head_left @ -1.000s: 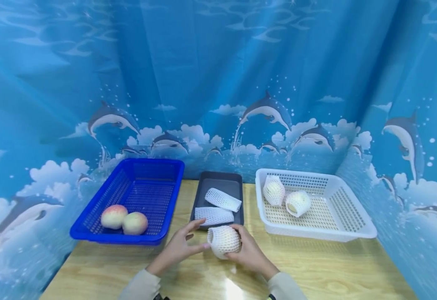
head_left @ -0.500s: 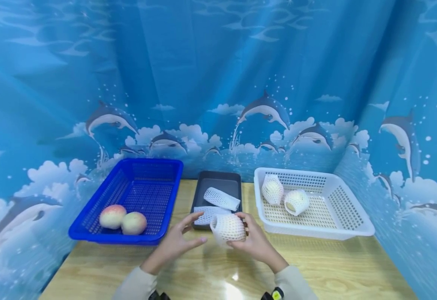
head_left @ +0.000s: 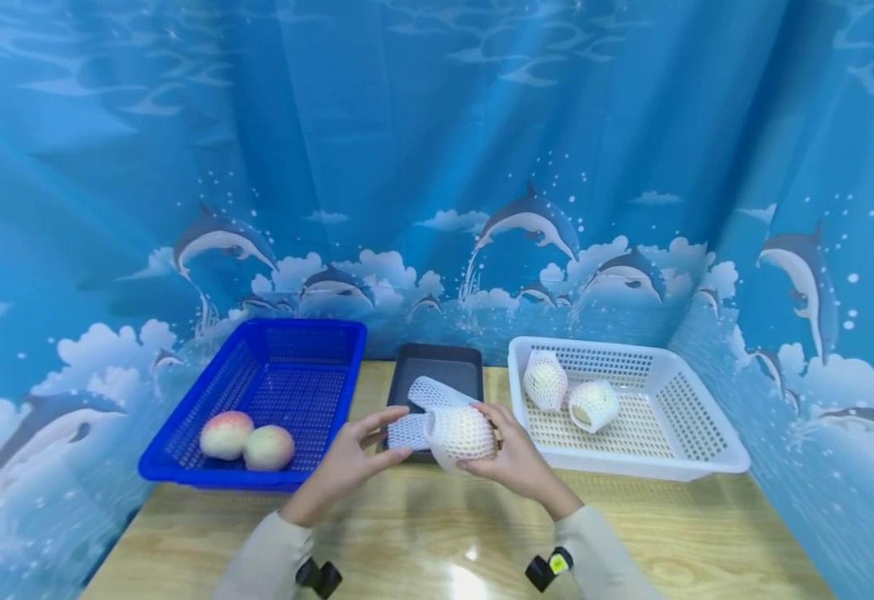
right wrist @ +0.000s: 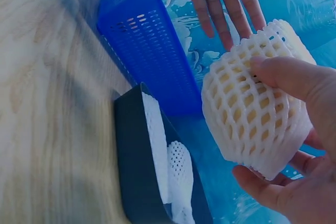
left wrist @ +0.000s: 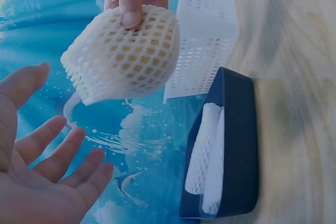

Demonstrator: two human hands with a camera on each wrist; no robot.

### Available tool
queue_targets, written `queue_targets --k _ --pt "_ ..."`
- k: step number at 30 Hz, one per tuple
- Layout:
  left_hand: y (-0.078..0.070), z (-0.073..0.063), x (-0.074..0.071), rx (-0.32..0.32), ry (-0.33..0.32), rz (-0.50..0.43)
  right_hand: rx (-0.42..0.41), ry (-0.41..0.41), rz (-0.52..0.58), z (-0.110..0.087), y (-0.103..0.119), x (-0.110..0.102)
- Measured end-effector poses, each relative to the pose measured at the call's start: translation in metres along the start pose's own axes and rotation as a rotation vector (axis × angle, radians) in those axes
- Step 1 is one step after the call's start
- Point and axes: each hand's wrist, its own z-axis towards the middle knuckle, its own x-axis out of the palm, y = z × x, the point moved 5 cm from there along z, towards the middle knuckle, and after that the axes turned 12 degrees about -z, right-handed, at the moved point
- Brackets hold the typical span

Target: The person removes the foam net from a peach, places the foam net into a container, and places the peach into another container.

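A peach in a white foam net sleeve is held up over the front of a dark tray. My right hand grips it from the right, thumb on the near side. In the right wrist view, pale fruit shows through the mesh of the sleeved peach. To its left, my left hand has its fingers spread and holds nothing; in the left wrist view the left hand is apart from the net. Two flat foam net sleeves lie in the tray, partly hidden behind the held peach.
On the left stands a blue basket with two bare peaches, one a reddish peach, the other a paler peach. A white basket on the right holds two peaches in net sleeves. A dolphin-print curtain hangs behind.
The right hand has raised the sleeved peach and moved it slightly right and away from the body. The left hand, near the sleeve's end one second ago, is now apart from it.
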Motion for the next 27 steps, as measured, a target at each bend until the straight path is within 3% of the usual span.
queue_targets --k 5,12,20,27 --pt "-0.010 0.007 0.002 0.007 -0.012 -0.028 -0.030 0.020 -0.025 0.006 0.004 -0.003" --pt "-0.019 0.015 0.005 0.094 0.013 -0.060 -0.088 0.017 -0.048 0.012 0.012 -0.004" --pt "-0.014 0.020 0.007 0.076 0.021 -0.070 -0.151 0.014 -0.079 0.014 0.017 -0.003" --pt "-0.017 0.021 0.011 0.148 0.049 -0.035 -0.145 0.046 -0.097 0.016 0.018 -0.001"
